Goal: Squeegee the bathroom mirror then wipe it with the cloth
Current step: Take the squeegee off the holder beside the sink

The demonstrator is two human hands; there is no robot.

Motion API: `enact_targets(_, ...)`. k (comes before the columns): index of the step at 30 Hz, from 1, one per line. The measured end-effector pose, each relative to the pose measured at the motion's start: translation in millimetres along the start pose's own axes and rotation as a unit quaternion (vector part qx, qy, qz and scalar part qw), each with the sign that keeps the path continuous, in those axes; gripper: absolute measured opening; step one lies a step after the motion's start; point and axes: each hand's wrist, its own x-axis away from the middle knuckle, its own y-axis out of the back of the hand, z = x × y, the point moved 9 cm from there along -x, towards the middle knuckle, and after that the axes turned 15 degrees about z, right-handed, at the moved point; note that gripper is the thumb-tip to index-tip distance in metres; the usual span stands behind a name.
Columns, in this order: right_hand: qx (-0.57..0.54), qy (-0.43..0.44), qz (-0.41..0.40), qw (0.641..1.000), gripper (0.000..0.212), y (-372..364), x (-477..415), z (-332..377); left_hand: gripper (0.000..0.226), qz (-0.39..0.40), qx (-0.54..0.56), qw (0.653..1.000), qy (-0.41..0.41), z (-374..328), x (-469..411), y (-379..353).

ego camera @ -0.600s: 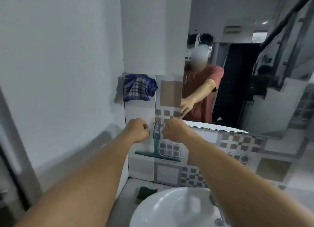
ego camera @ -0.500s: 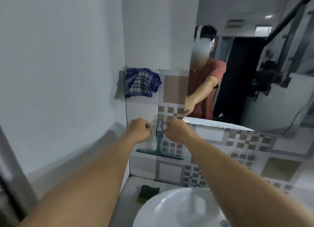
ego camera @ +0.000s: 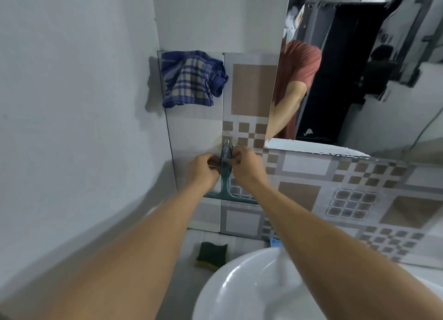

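Teal plastic squeegee (ego camera: 226, 176) hanging blade-down on the tiled wall (ego camera: 254, 89), the top of its handle at a small hook (ego camera: 226, 142), just beside the lower left corner of the mirror (ego camera: 359, 80). The blade lies roughly level against the tiles, below both hands.

Left hand (ego camera: 203, 171): back of the hand toward the camera, fingers curled inward and pinching the handle from its left side. Motion blur hides the exact fingertip contact.

Right hand (ego camera: 247, 166): knuckles up, fingers and thumb curled round the upper handle from its right side, directly opposite the left hand. The two hands nearly meet across the handle.

Left forearm (ego camera: 143, 236) and right forearm (ego camera: 311, 228): both extended forward and upward, converging on the squeegee. The right one passes over the rim of the white basin (ego camera: 239, 283).

Blue checked cloth (ego camera: 191, 80): draped over the upper left corner of the tiled wall, well above the hands and apart from them.

Green sponge (ego camera: 212, 252): flat on the ledge at the foot of the tiles, just beside the basin's left rim. A small blue object (ego camera: 275, 242) shows at the basin's far rim, too hidden to identify.

Mirror surface: reflects a person in a red shirt (ego camera: 297, 63) with an arm reaching toward the mirror's left edge.
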Motion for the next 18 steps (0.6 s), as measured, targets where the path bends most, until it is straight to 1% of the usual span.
enact_targets(4, -0.042, 0.012, -0.017, 0.999, 0.021, 3, 2, 0, 0.024, -0.033, 0.045, 0.998, -0.007, 2, 0, 3)
enact_targets(7, -0.081, 0.025, -0.027, 0.996, 0.022, 7, 6, 3, 0.025, -0.054, 0.072, 0.996, -0.027, -5, 4, 7)
enact_targets(12, -0.122, 0.046, -0.042, 0.991, 0.018, 15, 12, 12, 0.027, -0.054, 0.084, 0.992, -0.072, -16, 10, 10)
enact_targets(18, -0.140, 0.065, -0.048, 0.987, 0.016, 28, 24, 25, 0.025, -0.078, 0.080, 0.985, -0.130, -35, 24, 21)
